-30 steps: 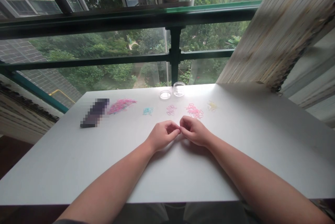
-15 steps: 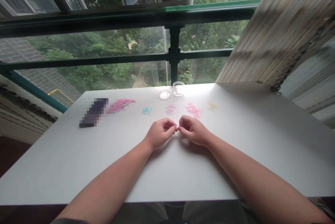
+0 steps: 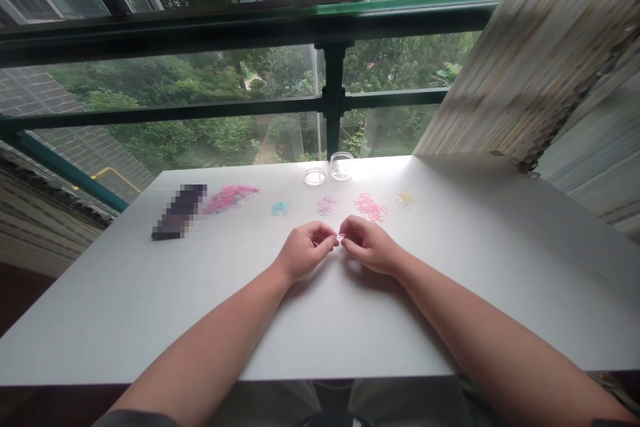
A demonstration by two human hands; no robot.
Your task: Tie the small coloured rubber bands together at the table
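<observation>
My left hand (image 3: 307,250) and my right hand (image 3: 370,245) meet fingertip to fingertip just above the white table (image 3: 295,334). Between their pinched thumbs and forefingers is a tiny pale rubber band (image 3: 341,236), its loop partly hidden by the fingers. Past my hands lie small piles of similar bands: lilac (image 3: 327,206), pink (image 3: 371,207), blue (image 3: 281,208) and pale yellow (image 3: 406,198). A larger pink heap (image 3: 233,198) spreads at the left.
A clear round tub (image 3: 342,166) and its shallow lid (image 3: 315,177) stand at the table's back edge. A dark blurred-out slab (image 3: 180,212) lies at the left. Behind the table run a green window rail (image 3: 225,26) and, on the right, a string curtain (image 3: 480,80).
My fingertips have parted slightly, and more of the pale band shows between them. Otherwise the hands hold almost the same place; the piles have not moved.
</observation>
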